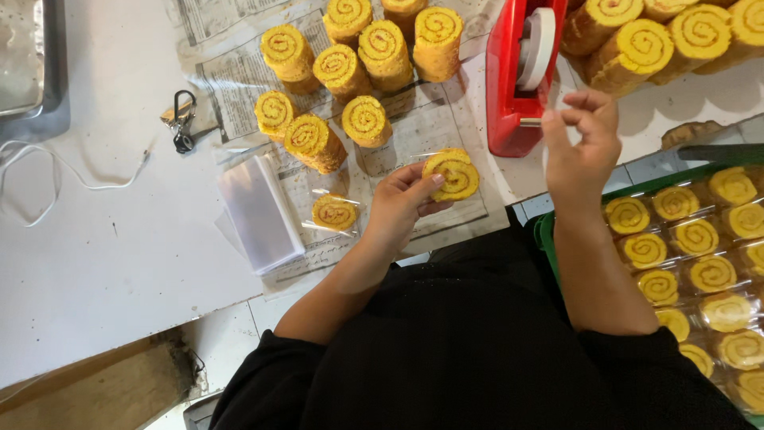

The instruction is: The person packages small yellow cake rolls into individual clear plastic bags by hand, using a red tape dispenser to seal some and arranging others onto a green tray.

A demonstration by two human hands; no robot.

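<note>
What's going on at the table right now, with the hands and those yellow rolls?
A person in black sits at a white table. The left hand holds a yellow swirl roll slice in clear wrap above the newspaper. The right hand is raised at the red tape dispenser, fingers pinched near its cutter. More unwrapped slices stand on the newspaper, one wrapped slice lies beside a stack of clear bags, and a green tray at the right holds wrapped slices.

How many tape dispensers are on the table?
1. The red tape dispenser stands on the white table, between the swirl cakes on the newspaper and the right hand, whose fingers are at its front end. No others show.
</note>
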